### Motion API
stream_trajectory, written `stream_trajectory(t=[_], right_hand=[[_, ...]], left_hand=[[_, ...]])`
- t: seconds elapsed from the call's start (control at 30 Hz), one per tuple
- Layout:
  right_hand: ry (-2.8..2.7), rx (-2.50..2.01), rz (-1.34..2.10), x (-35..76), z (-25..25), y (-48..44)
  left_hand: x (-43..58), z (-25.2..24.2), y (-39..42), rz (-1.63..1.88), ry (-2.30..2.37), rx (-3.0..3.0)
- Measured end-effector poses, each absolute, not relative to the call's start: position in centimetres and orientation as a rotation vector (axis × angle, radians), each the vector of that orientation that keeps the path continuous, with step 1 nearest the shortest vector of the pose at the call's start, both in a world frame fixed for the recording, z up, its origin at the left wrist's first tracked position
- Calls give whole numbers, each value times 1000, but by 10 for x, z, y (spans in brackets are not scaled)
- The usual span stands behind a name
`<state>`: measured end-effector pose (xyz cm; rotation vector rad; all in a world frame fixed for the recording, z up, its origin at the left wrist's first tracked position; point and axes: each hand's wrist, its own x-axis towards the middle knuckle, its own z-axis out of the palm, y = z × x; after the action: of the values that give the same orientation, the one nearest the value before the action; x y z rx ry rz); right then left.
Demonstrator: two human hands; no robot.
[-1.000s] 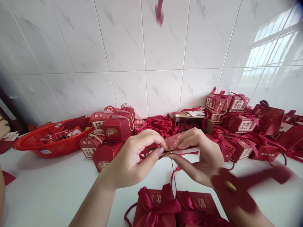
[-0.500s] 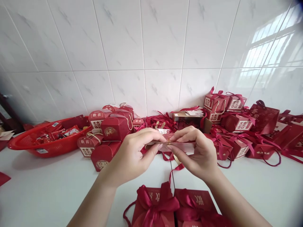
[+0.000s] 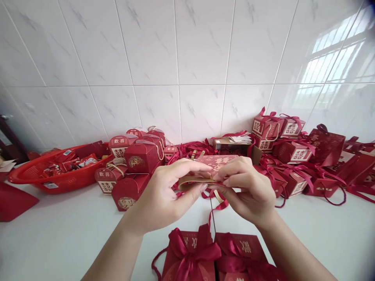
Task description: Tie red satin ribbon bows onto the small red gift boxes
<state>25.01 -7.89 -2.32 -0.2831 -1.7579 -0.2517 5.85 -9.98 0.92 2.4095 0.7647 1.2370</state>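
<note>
My left hand (image 3: 164, 193) and my right hand (image 3: 249, 189) meet over the white counter, both pinching a flat red paper gift box (image 3: 215, 166) with a kraft-brown inner side. It is tilted so its printed red face shows at the back. Thumbs and forefingers of both hands close on its near edge. A red ribbon (image 3: 215, 205) dangles below it towards the counter. Two finished red boxes with bows (image 3: 190, 253) (image 3: 243, 257) stand just in front of me.
A red plastic basket (image 3: 58, 173) of wrapped sweets sits at the left, with small red handled boxes (image 3: 140, 158) beside it. Loose ribbons (image 3: 190, 150), an open carton (image 3: 231, 144) and many ribboned red boxes (image 3: 293, 156) line the tiled wall. A red flat piece (image 3: 14, 201) lies at far left.
The flat box has been tipped up and spread slightly, showing its printed face and brown inside. A blurred red object that crossed the lower right a second ago has gone.
</note>
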Motion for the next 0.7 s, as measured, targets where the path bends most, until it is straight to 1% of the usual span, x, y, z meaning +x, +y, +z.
stream_trajectory(t=[0.17, 0.33, 0.7], right_hand=[[-1762, -273, -308, 251, -22, -80], [-1788, -258, -329, 251, -21, -83], [-1806, -229, -319, 252, -21, -87]], left_hand=[[60, 10, -101, 1256, 693, 2415], [59, 12, -101, 1124, 655, 2292], [56, 12, -100, 1031, 619, 2286]])
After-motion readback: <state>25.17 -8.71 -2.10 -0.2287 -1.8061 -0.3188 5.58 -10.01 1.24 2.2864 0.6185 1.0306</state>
